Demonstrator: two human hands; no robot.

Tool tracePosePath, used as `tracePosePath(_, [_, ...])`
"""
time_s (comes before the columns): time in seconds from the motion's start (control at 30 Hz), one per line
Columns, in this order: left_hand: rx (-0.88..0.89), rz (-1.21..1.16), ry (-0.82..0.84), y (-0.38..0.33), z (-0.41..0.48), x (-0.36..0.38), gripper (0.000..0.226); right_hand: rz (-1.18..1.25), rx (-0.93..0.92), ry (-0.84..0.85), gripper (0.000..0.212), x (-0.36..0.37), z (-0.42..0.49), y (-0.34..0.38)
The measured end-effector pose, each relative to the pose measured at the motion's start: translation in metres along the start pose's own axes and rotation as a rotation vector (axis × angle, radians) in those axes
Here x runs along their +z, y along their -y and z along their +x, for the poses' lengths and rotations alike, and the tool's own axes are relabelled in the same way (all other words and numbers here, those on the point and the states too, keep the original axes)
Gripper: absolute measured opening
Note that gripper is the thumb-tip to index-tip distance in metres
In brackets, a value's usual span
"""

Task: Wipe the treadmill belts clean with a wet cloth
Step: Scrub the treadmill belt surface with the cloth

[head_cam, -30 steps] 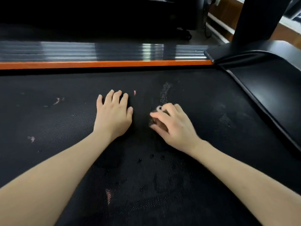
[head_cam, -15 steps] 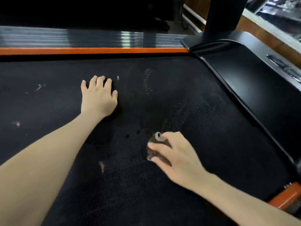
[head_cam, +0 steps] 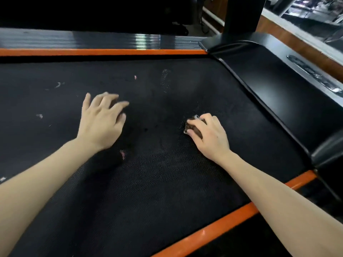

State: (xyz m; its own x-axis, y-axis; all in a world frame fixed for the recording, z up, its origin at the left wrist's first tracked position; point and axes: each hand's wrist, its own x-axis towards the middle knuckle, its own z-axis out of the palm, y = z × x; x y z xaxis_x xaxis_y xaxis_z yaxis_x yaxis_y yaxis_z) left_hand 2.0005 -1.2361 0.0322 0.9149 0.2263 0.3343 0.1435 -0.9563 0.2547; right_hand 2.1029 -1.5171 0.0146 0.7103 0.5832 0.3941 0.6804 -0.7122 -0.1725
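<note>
The black treadmill belt (head_cam: 148,182) fills the view between orange side rails (head_cam: 104,52), and the wiping looks mid-course, since pale smears (head_cam: 165,80) lie untouched beyond the hands; the next stroke calls for pushing outward over them. The left hand (head_cam: 101,123), blurred, has its fingers spread and empty above the belt. The right hand (head_cam: 209,135) presses down, fingers curled tight around a small dark wadded cloth (head_cam: 194,129) on the belt.
</note>
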Motion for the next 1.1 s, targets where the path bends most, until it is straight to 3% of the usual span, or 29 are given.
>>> tracePosePath(0.2, [-0.159,0.097,0.083,0.032,-0.107,-0.023,0.060,-0.052,0.205,0.042,0.027,-0.007,-0.010,0.035])
tracePosePath(0.27, [-0.179,0.087,0.095,0.033,-0.116,-0.024,0.061,-0.010,0.097,0.059,0.028,-0.012,-0.035,0.065])
tracePosePath(0.37, [-0.138,0.109,0.129,0.028,-0.116,-0.021,0.064,0.149,-0.155,0.214,0.032,-0.028,-0.079,0.102])
tracePosePath(0.47, [-0.136,0.112,0.141,0.030,-0.117,-0.021,0.062,0.125,-0.219,0.315,0.033,-0.044,-0.086,0.081])
tracePosePath(0.53, [-0.134,0.113,0.143,0.031,-0.118,-0.022,0.061,0.030,-0.078,0.276,0.033,-0.047,-0.080,0.054])
tracePosePath(0.6, [-0.138,0.110,0.147,0.030,-0.119,-0.022,0.059,-0.059,0.201,0.232,0.030,-0.044,-0.074,0.040])
tracePosePath(0.67, [-0.142,0.105,0.154,0.029,-0.118,-0.022,0.058,-0.117,0.356,0.173,0.028,-0.037,-0.073,0.058])
tracePosePath(0.73, [-0.148,0.098,0.157,0.029,-0.118,-0.022,0.058,-0.040,0.200,0.113,0.026,-0.030,-0.079,0.099])
tracePosePath(0.83, [-0.152,0.104,0.153,0.029,-0.117,-0.022,0.057,0.161,-0.224,0.240,0.028,-0.024,-0.092,0.147])
tracePosePath(0.9, [-0.149,0.105,0.158,0.030,-0.118,-0.022,0.057,0.173,-0.337,0.281,0.028,-0.019,-0.069,0.134])
tracePosePath(0.97, [-0.154,0.107,0.150,0.031,-0.118,-0.021,0.056,0.050,-0.233,0.162,0.031,-0.002,-0.028,0.104])
tracePosePath(1.1, [-0.158,0.107,0.148,0.030,-0.116,-0.020,0.054,-0.110,0.294,0.058,0.029,0.022,0.041,0.070])
